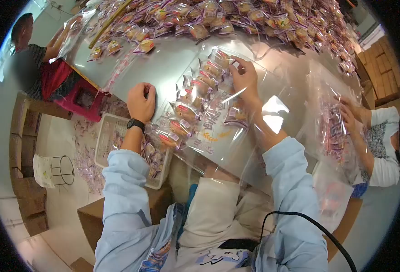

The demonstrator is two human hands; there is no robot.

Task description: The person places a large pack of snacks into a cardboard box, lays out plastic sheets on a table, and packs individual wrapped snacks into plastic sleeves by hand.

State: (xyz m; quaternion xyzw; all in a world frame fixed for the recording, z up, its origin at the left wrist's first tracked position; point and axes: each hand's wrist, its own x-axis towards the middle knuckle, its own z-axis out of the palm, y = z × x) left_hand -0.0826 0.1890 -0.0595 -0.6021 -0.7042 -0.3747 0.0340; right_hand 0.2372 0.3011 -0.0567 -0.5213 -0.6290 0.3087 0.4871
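Note:
A large clear plastic bag (263, 172) with printed lettering lies on the table in front of me. Inside it, several small wrapped snack packets (192, 96) form a slanting row, and another wrapped packet (237, 114) rests apart to the right. My right hand (246, 79) is at the far end of the row, beside the last packet, its thumb and forefinger bent and slightly apart. Clear film covers part of the right forearm. My left hand (141, 103) rests on the table left of the row, fingers curled closed, with nothing visible in it.
A big heap of wrapped packets (272, 20) covers the back of the table. A white crate (101, 140) with packets stands below left. At right, a co-worker's hands (348, 113) touch another filled bag. Another person sits at far left near a pink stool (79, 100).

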